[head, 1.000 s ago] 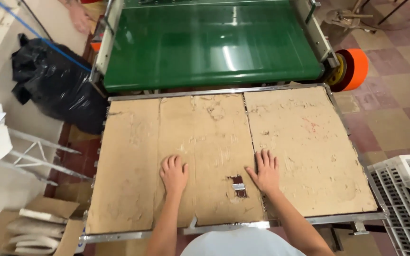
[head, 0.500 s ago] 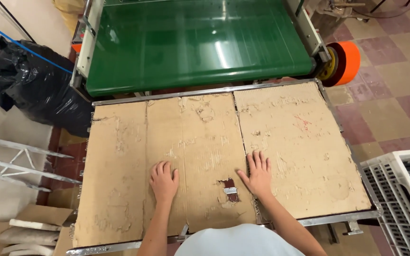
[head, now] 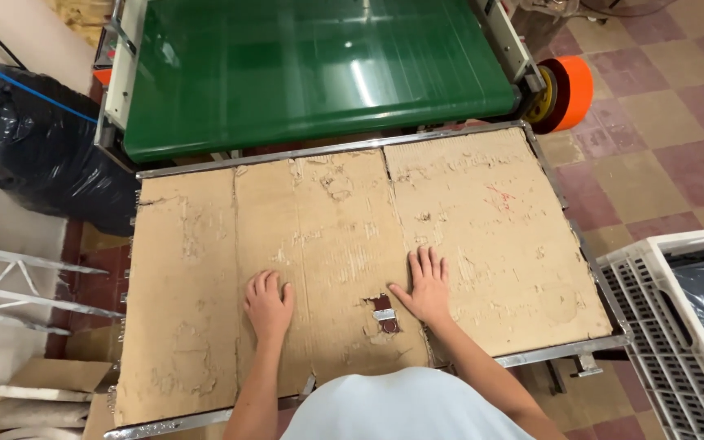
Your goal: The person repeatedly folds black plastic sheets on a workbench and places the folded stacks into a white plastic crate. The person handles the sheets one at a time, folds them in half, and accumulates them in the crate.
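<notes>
Green belt [head: 311,73] seen beyond cardboard [head: 482,220] on metal table [head: 564,350] | black bag [head: 34,155] left, white crate [head: 670,326] right | left hand [head: 267,303], right hand [head: 427,285] laid flat on cardboard, fingers loosely spread, nothing held

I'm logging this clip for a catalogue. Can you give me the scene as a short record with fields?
Left hand: flat, palm down on the worn cardboard sheet
Right hand: flat on the same sheet, beside a torn hole
Surface: metal-framed table
Beyond: green conveyor belt, orange roller
Left side: black plastic bag
Right side: white crate
</notes>
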